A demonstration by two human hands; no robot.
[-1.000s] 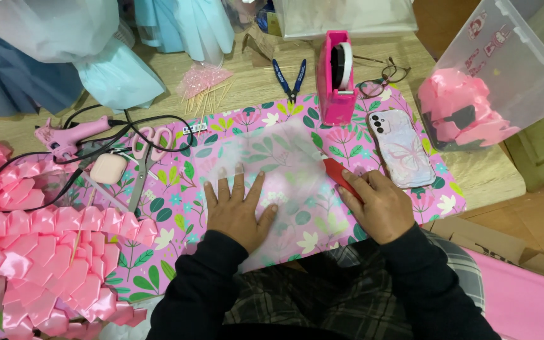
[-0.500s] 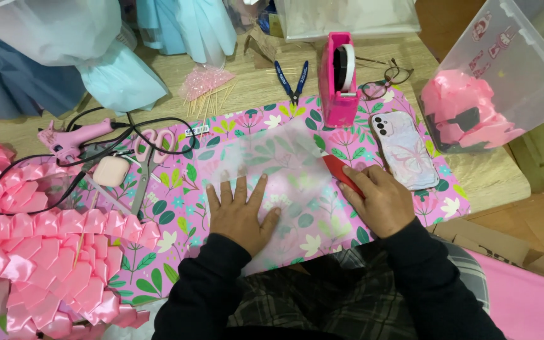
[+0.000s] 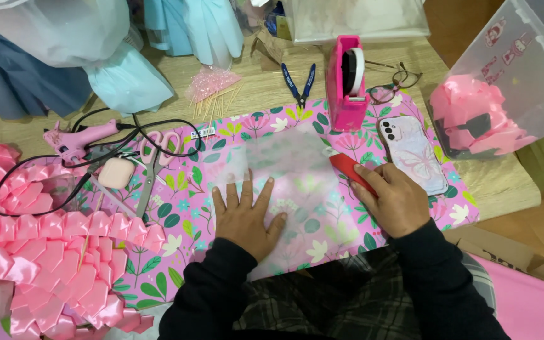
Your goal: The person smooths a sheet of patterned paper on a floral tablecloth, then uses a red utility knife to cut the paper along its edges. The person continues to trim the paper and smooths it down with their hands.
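Translucent white paper sheet [image 3: 297, 189] lies flat in the middle of the floral pink mat [image 3: 177, 220] that covers the wooden desk [image 3: 253, 82], with its near edge reaching over the front edge of the desk towards the person's lap. The left hand [image 3: 247, 217] is open, fingers spread, and presses flat on the left half of the sheet. The right hand [image 3: 395, 198] is closed around a red flat tool [image 3: 351, 170], probably a cutter or a scraper, whose tip touches the right edge of the sheet.

I judge that the sheet is very light and thin, soft enough to curl and crease, and somewhat slippery on the smooth mat, so it slides if nothing holds it down. A flat palm on the surface is a safer hold than a pinch, which can wrinkle it; for lifting, a corner or the free near edge is the best place.

A pink tape dispenser [image 3: 346, 85] stands near the far edge of the mat, and a phone in a pale butterfly case [image 3: 410, 154] lies near the right edge, just beside the right hand. Pink-handled scissors [image 3: 152, 160] lie at the left part of the mat.
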